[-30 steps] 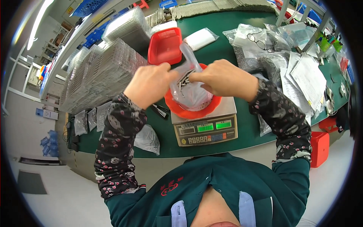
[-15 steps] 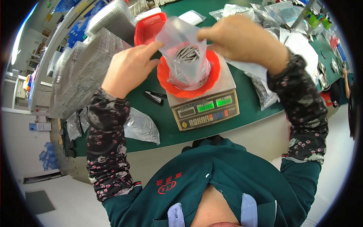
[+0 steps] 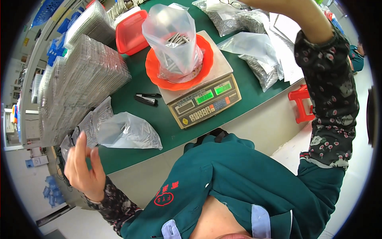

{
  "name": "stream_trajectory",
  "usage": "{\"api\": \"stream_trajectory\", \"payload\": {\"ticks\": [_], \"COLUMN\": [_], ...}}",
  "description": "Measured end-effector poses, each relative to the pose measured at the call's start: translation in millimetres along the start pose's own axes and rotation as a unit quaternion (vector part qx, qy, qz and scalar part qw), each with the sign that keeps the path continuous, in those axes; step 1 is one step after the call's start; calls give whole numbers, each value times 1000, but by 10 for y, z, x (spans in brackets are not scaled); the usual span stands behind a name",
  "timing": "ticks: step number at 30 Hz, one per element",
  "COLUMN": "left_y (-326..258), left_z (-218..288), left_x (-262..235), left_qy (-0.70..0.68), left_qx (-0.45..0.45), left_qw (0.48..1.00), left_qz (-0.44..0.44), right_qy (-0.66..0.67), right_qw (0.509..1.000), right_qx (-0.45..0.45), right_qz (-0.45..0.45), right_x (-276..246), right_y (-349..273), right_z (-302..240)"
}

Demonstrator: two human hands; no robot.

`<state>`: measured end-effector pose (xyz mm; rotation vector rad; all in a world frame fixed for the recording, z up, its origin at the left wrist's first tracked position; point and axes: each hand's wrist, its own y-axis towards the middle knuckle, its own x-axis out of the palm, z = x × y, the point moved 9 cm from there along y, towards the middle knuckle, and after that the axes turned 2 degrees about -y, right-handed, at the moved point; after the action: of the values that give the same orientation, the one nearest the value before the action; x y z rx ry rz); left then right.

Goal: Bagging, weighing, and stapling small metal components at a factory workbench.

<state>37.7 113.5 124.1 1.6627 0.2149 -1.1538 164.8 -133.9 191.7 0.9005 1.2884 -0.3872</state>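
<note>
Bagged, loaded & standing tall!

Got a clear bag [image 3: 169,26] upright, mouth gaping, w/ metal pins [image 3: 178,39] heaped inside! Nestled in the scalloped orange bowl [image 3: 207,59], up on the digital scale [image 3: 205,103] w/ green displays lit. Seeing a black stapler [image 3: 147,99] L of the scale on the green desk [image 3: 169,133], & past it a bulging bag [image 3: 129,131], lying down w/ pieces inside. Now to the L hand [image 3: 84,169]: raised at the desk's near L edge, fingers loosely spread, gripping nothing visible, nearest the bulging bag. Over to the R hand [image 3: 276,4]: cut off by the top edge nr the eyeglasses [image 3: 236,4], fingers out of shot, so can't tell what's gripped, if anything. Spotting a red basket [image 3: 133,32] behind the bowl to the L, then stacked clear trays [image 3: 85,85]. Out R, catching filled bags [image 3: 258,71], papers [image 3: 284,59] & a red stool [image 3: 300,105] beyond the desk.
</note>
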Motion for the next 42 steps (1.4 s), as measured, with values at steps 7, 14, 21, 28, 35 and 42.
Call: {"api": "stream_trajectory", "payload": {"ticks": [7, 14, 21, 28, 35, 42], "left_y": [-915, -1435, -1682, -1644, -1629, -1660], "left_z": [-290, -347, -376, -455, -520, -579], "left_x": [-104, -139, -1, 115, 206, 251], "left_qy": [69, 85, 72, 59, 49, 46], "left_qx": [-132, -214, -273, -277, -284, -291], "left_qw": [988, 972, 959, 959, 957, 956], "left_qz": [37, 46, 25, 26, 22, 15], "right_qy": [9, -132, 135, -81, 313, -29], "right_qw": [988, 899, 945, 910, 913, 960], "right_qx": [-107, -73, -104, -133, -193, -164], "right_qz": [-110, -410, -280, -384, -177, -224], "right_x": [751, 2131, 2928, 2562, 2125, 2400], "right_y": [617, 649, 281, 250, 345, 266], "right_z": [-214, 46, 634, 4, -45, -86]}}
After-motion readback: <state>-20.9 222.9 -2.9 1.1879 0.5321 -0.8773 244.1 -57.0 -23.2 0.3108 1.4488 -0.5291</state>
